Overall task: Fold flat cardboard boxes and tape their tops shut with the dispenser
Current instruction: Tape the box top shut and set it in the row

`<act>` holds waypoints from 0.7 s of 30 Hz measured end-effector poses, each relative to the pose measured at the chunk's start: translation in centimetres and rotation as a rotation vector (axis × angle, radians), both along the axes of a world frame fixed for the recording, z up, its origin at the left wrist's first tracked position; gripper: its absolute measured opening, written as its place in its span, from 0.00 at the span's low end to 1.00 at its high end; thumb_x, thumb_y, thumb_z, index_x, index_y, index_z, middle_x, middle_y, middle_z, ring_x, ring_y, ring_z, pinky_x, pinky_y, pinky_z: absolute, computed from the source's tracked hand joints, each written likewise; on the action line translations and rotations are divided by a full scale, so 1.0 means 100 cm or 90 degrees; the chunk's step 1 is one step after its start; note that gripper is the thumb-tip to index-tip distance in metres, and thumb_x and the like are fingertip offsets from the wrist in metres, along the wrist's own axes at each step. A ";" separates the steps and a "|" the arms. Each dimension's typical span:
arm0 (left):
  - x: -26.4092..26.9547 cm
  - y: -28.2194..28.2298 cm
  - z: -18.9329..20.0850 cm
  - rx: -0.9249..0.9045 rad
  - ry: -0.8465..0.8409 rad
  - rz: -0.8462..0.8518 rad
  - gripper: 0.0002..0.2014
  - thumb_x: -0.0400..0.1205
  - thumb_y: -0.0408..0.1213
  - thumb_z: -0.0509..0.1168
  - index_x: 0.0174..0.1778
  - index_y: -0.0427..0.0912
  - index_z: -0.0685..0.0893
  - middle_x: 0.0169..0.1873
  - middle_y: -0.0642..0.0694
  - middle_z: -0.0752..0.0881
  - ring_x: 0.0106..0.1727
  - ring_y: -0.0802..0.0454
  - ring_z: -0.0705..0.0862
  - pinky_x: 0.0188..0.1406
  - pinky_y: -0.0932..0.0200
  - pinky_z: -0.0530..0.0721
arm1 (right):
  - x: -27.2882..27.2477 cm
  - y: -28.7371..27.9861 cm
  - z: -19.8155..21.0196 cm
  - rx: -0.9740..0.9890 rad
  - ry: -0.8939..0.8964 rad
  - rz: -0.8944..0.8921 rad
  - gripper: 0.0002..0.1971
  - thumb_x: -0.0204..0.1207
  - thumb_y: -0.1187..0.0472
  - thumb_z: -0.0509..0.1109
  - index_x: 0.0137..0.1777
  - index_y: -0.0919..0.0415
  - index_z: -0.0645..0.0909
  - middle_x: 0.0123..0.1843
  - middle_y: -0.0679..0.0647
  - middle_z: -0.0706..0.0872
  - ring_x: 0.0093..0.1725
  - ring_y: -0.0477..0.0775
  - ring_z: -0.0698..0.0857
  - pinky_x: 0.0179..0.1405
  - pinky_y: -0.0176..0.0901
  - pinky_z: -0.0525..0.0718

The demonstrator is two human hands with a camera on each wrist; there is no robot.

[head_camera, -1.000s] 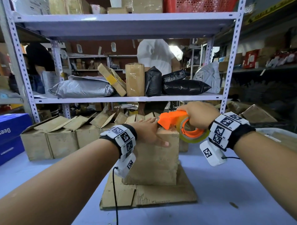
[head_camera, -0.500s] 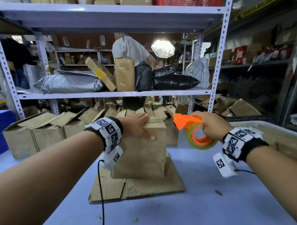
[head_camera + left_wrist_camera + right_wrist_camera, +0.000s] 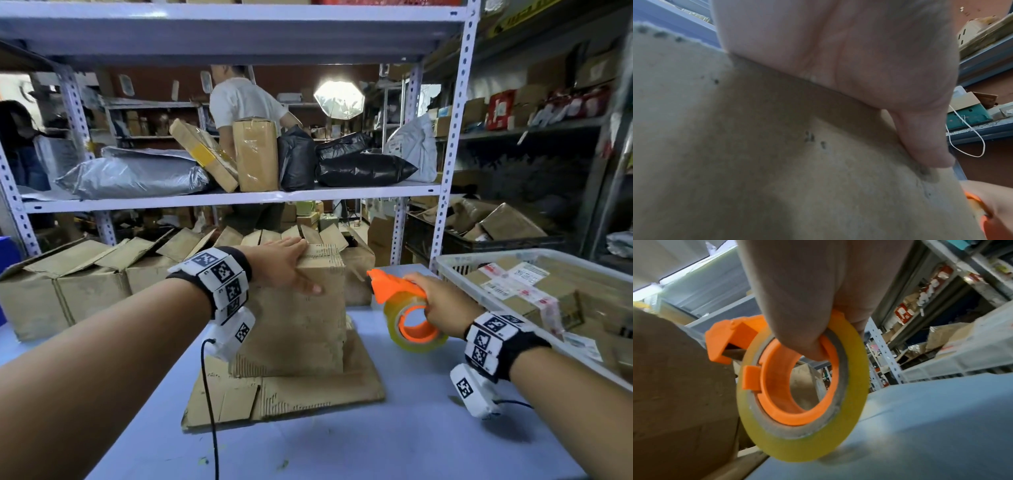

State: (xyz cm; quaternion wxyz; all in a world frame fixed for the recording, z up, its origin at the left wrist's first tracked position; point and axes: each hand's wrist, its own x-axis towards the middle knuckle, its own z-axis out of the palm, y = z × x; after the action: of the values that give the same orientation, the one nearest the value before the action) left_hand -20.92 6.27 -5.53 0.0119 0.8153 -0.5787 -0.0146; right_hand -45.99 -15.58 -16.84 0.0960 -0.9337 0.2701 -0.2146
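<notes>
A folded brown cardboard box (image 3: 301,329) stands upright on a stack of flat cardboard (image 3: 308,394) on the pale blue table. My left hand (image 3: 281,263) lies flat over its top near corner, fingers straight on the closed flaps and thumb (image 3: 925,142) down the near face of the box (image 3: 756,154). My right hand (image 3: 442,301) grips the orange tape dispenser (image 3: 400,301) with its yellowish tape roll (image 3: 803,395), fingers hooked through the core. It hangs to the right of the box, below its top, just above the table.
A row of open cardboard boxes (image 3: 92,277) lines the back of the table under a metal shelf (image 3: 226,197) loaded with parcels. A white plastic crate (image 3: 534,308) with labelled packages sits at the right. A person in a white shirt (image 3: 239,102) stands behind the shelving.
My right hand has carried the dispenser off the box top, down and to the right, away from the box. The left hand stays pressed on the top. The head view has tilted upward.
</notes>
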 end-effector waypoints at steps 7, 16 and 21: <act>-0.001 0.001 -0.001 -0.001 -0.013 0.010 0.56 0.72 0.72 0.69 0.89 0.46 0.52 0.89 0.48 0.53 0.88 0.46 0.52 0.85 0.45 0.51 | 0.036 0.027 0.041 -0.208 0.125 -0.002 0.38 0.72 0.77 0.61 0.75 0.39 0.73 0.53 0.55 0.80 0.53 0.62 0.83 0.43 0.51 0.80; 0.001 0.001 -0.005 -0.002 -0.042 0.011 0.58 0.73 0.75 0.66 0.90 0.47 0.47 0.90 0.49 0.48 0.89 0.48 0.49 0.85 0.49 0.48 | 0.044 0.035 0.061 -0.103 0.157 0.011 0.34 0.70 0.76 0.60 0.65 0.37 0.83 0.56 0.48 0.89 0.58 0.58 0.86 0.33 0.40 0.72; 0.002 -0.001 -0.004 0.001 -0.036 0.017 0.58 0.72 0.75 0.66 0.90 0.48 0.47 0.90 0.49 0.48 0.89 0.48 0.48 0.85 0.47 0.48 | 0.046 0.039 0.065 -0.006 0.200 -0.022 0.24 0.72 0.76 0.58 0.53 0.50 0.86 0.45 0.51 0.88 0.46 0.59 0.85 0.28 0.40 0.71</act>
State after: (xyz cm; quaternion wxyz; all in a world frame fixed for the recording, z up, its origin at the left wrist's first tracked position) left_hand -20.70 6.19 -5.95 -0.0048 0.8230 -0.5680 0.0080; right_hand -41.43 -11.67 -10.36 0.0443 -0.9515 0.2965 -0.0689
